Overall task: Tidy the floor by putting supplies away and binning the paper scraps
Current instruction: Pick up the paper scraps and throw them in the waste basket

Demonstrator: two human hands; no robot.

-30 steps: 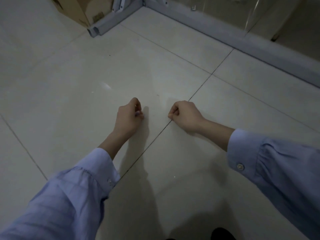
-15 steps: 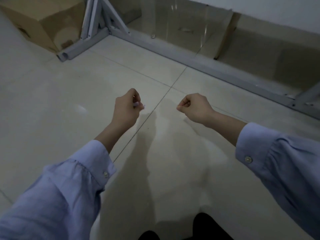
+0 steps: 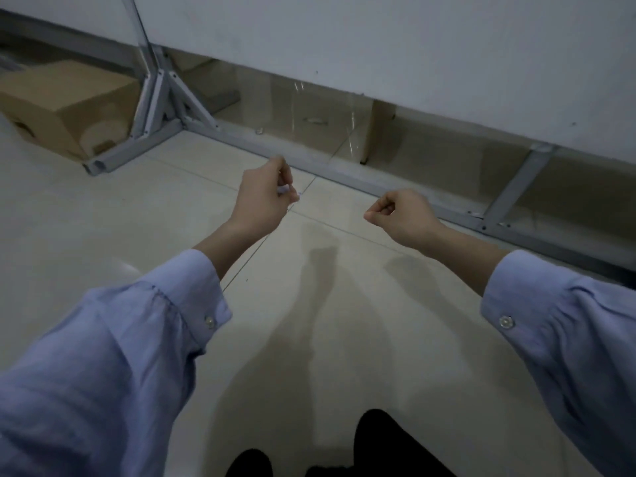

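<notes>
- The left grip (image 3: 263, 201) is raised above the floor with its fingers curled in, and it pinches a small pale paper scrap (image 3: 285, 191) between thumb and fingertips. The scrap just peeks out on the side facing the right grip.
- The right grip (image 3: 404, 215) hangs level with the left one and well apart from it. It is curled into a loose fist, thumb against forefinger, with nothing visible inside.
- A pale wall (image 3: 378, 46) runs across the view beyond both grips.
- The tiled floor (image 3: 103, 218) spreads beneath both grips, with a grout line running under the left one and the shadows of the arms falling toward the person.
- A grey metal frame (image 3: 344, 175) lies along the floor just past the grips, with braced uprights beyond the left grip and off to the right of the right grip.
- A clear panel (image 3: 309, 108) stands on the frame, beyond the gap between the grips.
- A cardboard box (image 3: 58, 108) sits on the floor far out to the left of the left grip, behind the frame's foot.
- Light blue buttoned sleeves (image 3: 120, 339) cover both forearms behind the grips.
- Dark shoes (image 3: 385, 438) show on the floor below the grips, nearest the person.
</notes>
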